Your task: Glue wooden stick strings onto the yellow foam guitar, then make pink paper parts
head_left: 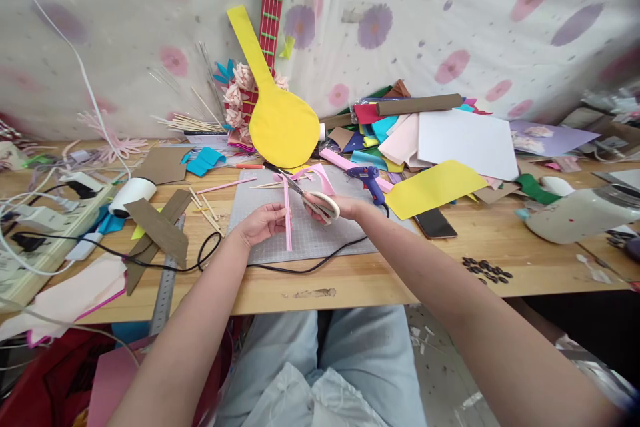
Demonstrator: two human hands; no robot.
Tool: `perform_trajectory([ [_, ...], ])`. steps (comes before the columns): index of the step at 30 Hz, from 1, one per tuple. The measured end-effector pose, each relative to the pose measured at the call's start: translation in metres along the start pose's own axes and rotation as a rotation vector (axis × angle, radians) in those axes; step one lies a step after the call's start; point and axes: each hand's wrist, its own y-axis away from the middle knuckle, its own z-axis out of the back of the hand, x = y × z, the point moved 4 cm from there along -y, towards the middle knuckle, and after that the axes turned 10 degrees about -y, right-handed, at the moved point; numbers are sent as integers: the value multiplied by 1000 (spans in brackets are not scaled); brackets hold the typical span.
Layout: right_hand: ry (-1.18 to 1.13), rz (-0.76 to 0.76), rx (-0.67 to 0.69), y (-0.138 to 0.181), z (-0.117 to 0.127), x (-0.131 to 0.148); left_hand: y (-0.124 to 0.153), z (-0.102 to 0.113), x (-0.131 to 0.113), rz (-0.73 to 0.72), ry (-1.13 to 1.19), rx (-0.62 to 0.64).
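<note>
My left hand point(265, 221) pinches a narrow pink strip point(289, 237), which stands roughly upright over the grey cutting mat point(265, 252). In my right hand point(345, 207) is a pair of scissors point(327, 205) with white handles, my fingers through the loops. The blades point up and left, close to the top of the strip; whether they touch it I cannot tell. Behind the blades a curled pink piece point(323, 179) lies on the mat. A blue glue gun point(367, 180) rests just right of my right hand.
A yellow banjo-shaped piece point(285, 127) leans before a red decorated neck point(271, 13) at the back. Coloured sheets point(400, 137) pile up at the back right. A black cable point(310, 269) crosses the mat's front. A phone point(436, 223) and a power strip point(45, 227) lie at the sides.
</note>
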Motion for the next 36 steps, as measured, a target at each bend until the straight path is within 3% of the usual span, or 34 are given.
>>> perform_trajectory([
  [5,43,16,-21,8,3,6,6,4,-5,77,-35,115],
  [11,103,50,72,12,0,13,15,17,-11,144,-152,211],
  [21,206,13,-85,5,14,9,22,29,-16,171,-227,146],
  [24,252,52,-163,0,22,5,17,34,-15,98,-255,3],
  [30,834,-50,-606,-12,37,-2,0,42,-13,-325,-138,-584],
  [33,1016,-75,-639,-22,31,-5,-5,43,-9,-433,-65,-742],
  [36,1101,1,-620,-38,21,-2,-5,45,-7,-498,-25,-807],
])
